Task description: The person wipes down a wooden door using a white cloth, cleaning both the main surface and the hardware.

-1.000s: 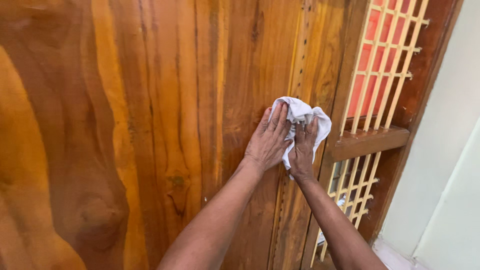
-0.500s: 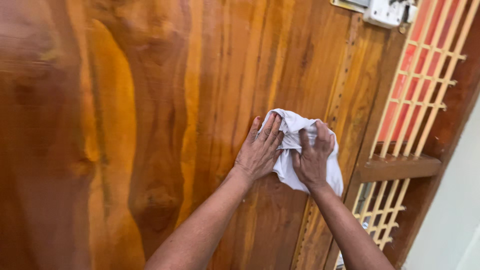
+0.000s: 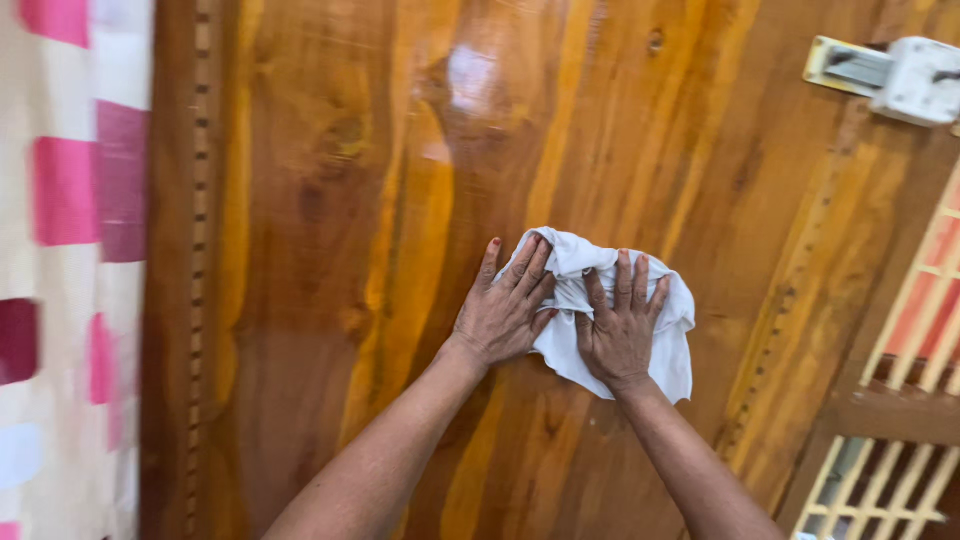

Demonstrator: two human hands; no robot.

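**Cloth shifted left across door**

Since half a second ago, view swung left; pink-and-white curtain [image 3: 70, 250] now visible. Left hand [image 3: 500, 318] and right hand [image 3: 620, 335] lie flat, fingers spread, pressing white cloth [image 3: 580, 300] against varnished wooden door [image 3: 330, 250], below white latch [image 3: 900, 75].

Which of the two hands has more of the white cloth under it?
The right hand: the white cloth spreads beneath and around it, while the left hand only overlaps its edge.

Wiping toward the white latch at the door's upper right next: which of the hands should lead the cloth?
Probably the right hand: it lies flat on the white cloth, on the side nearer the latch. The left hand covers only the cloth's left edge, farther away.
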